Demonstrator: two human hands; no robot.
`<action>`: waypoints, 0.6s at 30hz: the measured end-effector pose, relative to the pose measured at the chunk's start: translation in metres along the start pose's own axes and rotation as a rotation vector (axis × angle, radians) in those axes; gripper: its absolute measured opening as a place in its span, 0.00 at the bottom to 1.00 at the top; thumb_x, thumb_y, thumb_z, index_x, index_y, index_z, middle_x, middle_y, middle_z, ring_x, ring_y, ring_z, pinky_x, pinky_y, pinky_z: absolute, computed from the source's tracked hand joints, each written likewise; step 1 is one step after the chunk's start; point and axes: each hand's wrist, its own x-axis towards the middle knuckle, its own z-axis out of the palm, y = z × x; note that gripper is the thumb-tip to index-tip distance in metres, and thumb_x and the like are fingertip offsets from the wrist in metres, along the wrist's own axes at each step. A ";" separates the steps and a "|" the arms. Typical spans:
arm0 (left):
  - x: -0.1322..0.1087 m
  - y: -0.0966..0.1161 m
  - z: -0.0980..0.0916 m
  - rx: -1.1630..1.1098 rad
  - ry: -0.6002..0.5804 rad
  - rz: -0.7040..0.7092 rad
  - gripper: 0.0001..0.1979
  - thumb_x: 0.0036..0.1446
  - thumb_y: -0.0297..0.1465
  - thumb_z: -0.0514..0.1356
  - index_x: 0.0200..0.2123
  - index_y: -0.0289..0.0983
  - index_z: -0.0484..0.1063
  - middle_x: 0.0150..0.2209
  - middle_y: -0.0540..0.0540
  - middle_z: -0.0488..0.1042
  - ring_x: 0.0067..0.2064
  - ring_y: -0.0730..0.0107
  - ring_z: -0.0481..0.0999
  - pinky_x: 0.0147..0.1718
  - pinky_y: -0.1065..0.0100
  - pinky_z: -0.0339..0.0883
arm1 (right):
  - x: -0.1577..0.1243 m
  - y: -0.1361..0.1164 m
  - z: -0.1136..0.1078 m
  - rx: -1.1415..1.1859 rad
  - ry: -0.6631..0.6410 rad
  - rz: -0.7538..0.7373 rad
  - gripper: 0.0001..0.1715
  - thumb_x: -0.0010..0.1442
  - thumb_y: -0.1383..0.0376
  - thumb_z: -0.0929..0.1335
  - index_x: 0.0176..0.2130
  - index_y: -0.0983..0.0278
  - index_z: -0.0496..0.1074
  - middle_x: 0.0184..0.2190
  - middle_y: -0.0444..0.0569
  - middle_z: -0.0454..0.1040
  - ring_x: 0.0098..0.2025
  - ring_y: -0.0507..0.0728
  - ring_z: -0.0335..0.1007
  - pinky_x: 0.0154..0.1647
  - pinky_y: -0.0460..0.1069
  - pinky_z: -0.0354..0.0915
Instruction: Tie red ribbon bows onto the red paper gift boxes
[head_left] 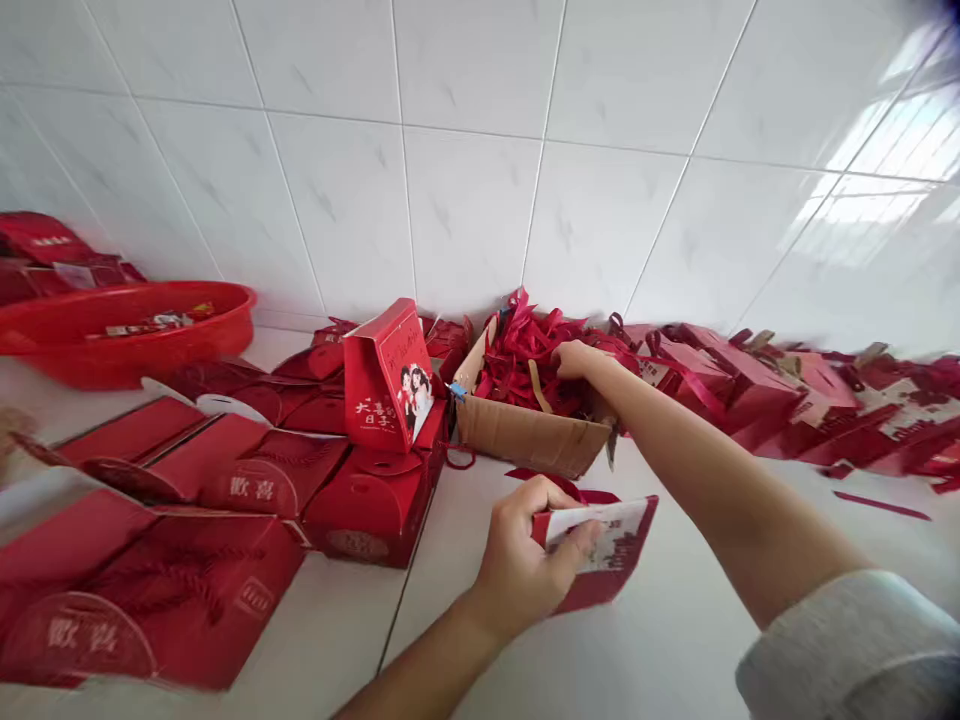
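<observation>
The left hand (517,565) is closed on a flat red box (611,565). The thumb lies across its white inner face and the fingers curl under its near edge. The box is held low over the white tiles (675,640), just in front of a cardboard carton (525,435). Any print on the white face is too blurred to read.

The right hand (577,358) reaches into the carton, knuckles up, with the fingers bent down into a heap of red ribbons (521,350). The fingertips are buried, so I cannot tell whether they grip a ribbon or only rest on the heap.

Left of the carton stands an upright red box (386,380), touching the carton's corner. It carries a photo of two people and white Chinese characters that are too small to make out with certainty. Beside it and nearer the camera lie flattened red boxes (187,455); two of them show "歡喜" in pale print on rounded flaps. A red basin (127,340) sits at far left, holding small wrapped items. To the right of the carton more red boxes (750,390) lie in a row along the wall, and a loose ribbon strip (881,505) lies on the tiles near them.
</observation>
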 end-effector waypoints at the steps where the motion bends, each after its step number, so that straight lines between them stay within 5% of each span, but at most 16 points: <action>1: 0.000 0.000 0.000 0.002 0.000 -0.006 0.11 0.52 0.37 0.62 0.27 0.34 0.69 0.26 0.47 0.71 0.28 0.71 0.69 0.28 0.70 0.63 | 0.000 0.001 0.001 0.006 0.009 0.003 0.17 0.65 0.60 0.65 0.50 0.67 0.68 0.48 0.52 0.69 0.47 0.56 0.69 0.48 0.55 0.68; 9: 0.000 -0.001 0.000 0.009 0.007 0.000 0.11 0.52 0.37 0.62 0.26 0.36 0.66 0.26 0.48 0.70 0.28 0.72 0.69 0.29 0.71 0.63 | -0.010 0.011 0.004 0.203 0.278 -0.006 0.10 0.53 0.74 0.69 0.38 0.68 0.78 0.39 0.52 0.77 0.45 0.58 0.72 0.50 0.49 0.65; 18: 0.000 0.000 -0.001 0.011 0.002 -0.032 0.13 0.52 0.38 0.62 0.27 0.36 0.66 0.25 0.49 0.71 0.28 0.72 0.69 0.30 0.71 0.63 | -0.051 0.004 -0.001 0.582 0.642 -0.085 0.06 0.50 0.66 0.66 0.27 0.67 0.73 0.29 0.49 0.76 0.34 0.56 0.72 0.42 0.49 0.66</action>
